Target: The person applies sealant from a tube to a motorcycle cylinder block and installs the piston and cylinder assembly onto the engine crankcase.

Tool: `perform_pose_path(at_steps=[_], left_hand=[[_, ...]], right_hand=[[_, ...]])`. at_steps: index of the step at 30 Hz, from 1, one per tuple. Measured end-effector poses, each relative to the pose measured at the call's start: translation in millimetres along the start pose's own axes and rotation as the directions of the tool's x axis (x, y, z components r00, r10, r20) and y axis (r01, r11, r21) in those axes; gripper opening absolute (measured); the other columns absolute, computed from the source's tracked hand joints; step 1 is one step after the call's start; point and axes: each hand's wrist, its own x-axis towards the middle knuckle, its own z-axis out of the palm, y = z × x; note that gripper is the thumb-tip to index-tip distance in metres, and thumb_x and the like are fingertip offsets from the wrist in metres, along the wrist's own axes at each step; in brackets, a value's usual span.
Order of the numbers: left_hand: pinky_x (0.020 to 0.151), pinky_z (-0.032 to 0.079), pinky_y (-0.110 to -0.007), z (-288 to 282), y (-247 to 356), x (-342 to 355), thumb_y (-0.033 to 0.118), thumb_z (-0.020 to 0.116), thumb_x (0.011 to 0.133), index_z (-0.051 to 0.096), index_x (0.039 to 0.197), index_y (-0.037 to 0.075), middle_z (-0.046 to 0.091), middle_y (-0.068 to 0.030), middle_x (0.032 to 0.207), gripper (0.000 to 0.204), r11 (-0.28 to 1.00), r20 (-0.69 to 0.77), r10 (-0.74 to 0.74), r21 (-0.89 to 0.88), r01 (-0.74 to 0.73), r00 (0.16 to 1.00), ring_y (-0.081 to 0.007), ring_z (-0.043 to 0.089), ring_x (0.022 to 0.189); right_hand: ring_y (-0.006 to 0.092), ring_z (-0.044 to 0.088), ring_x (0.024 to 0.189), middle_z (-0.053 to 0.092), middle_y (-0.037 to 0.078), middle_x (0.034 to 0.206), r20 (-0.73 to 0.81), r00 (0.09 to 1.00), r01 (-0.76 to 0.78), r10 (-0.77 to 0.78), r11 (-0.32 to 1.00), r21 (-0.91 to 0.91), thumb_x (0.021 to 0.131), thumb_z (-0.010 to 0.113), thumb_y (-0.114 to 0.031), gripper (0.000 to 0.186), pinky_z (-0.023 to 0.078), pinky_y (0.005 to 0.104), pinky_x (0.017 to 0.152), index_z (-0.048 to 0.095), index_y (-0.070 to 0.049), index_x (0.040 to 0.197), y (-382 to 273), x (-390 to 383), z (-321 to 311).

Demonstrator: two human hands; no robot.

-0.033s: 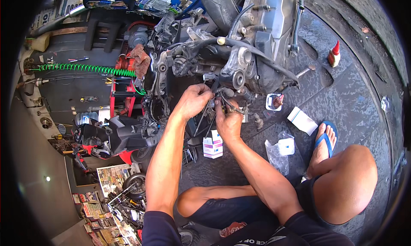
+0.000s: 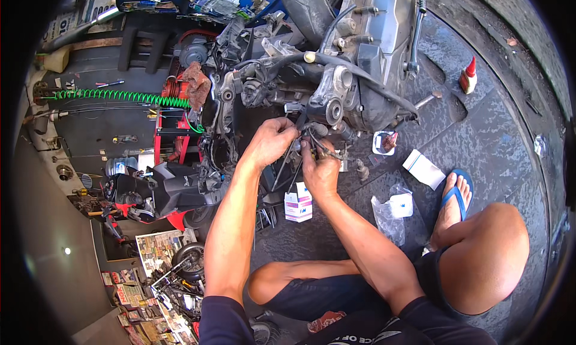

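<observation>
Both my hands work close together at the underside of a greasy motorcycle engine (image 2: 375, 69). My left hand (image 2: 271, 144) is closed, its fingertips pinched together beside black cables (image 2: 279, 176) that run down from the engine. What sits between those fingertips is too small to tell. To its right, my right hand (image 2: 321, 171) is closed too, thumb pointing up against the parts. A thin dark hose (image 2: 320, 144) loops across its fingers, and whatever the fingers grip is hidden. Just above the hands is a round metal mount (image 2: 334, 111) on the engine.
Below the hands stands a small white and purple box (image 2: 298, 204). A clear plastic bag (image 2: 389, 216), a white packet (image 2: 423, 170) and a red-capped bottle (image 2: 468, 76) lie or stand to the right. A green coiled air hose (image 2: 120, 95) stretches at left, above a black-red motorcycle (image 2: 171, 192).
</observation>
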Motion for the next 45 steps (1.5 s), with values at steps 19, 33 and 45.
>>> perform_pose_path(at_steps=[19,33,45], left_hand=[[0.066,0.044,-0.034,2.9,-6.9,1.7,0.027,0.055,0.09,0.068,0.09,-0.006,0.06,-0.0073,0.072,0.035,0.999,-0.019,0.01,-0.053,-0.011,1.0,-0.0151,0.054,0.07],[0.069,0.047,-0.034,2.2,-5.8,1.2,0.023,0.063,0.083,0.068,0.092,-0.004,0.064,-0.0104,0.076,0.029,1.0,0.002,0.031,-0.003,-0.031,1.0,-0.0171,0.057,0.074],[0.082,0.053,-0.035,-1.9,-23.9,39.3,0.017,0.077,0.068,0.066,0.108,-0.007,0.072,-0.0185,0.095,0.048,0.983,0.13,0.044,0.17,-0.066,0.991,-0.0231,0.067,0.089]], right_hand=[[0.0206,0.066,0.093,0.072,0.015,0.101,0.134,0.906,-0.422,0.402,0.879,0.222,0.091,0.069,-0.014,0.021,0.05,0.0349,0.083,0.073,0.003,0.103,-5.2,1.3,-12.0],[0.0088,0.062,0.078,0.072,0.003,0.091,0.036,0.907,-0.419,0.42,0.887,0.195,0.088,0.076,-0.018,0.022,0.048,0.0252,0.071,0.074,-0.003,0.104,-5.3,6.0,0.1],[0.0051,0.05,0.056,0.064,-0.002,0.077,0.124,0.863,-0.501,0.49,0.8,0.33,0.086,0.078,-0.018,0.016,0.037,0.0222,0.046,0.068,-0.009,0.096,-1.0,11.8,-2.5]])
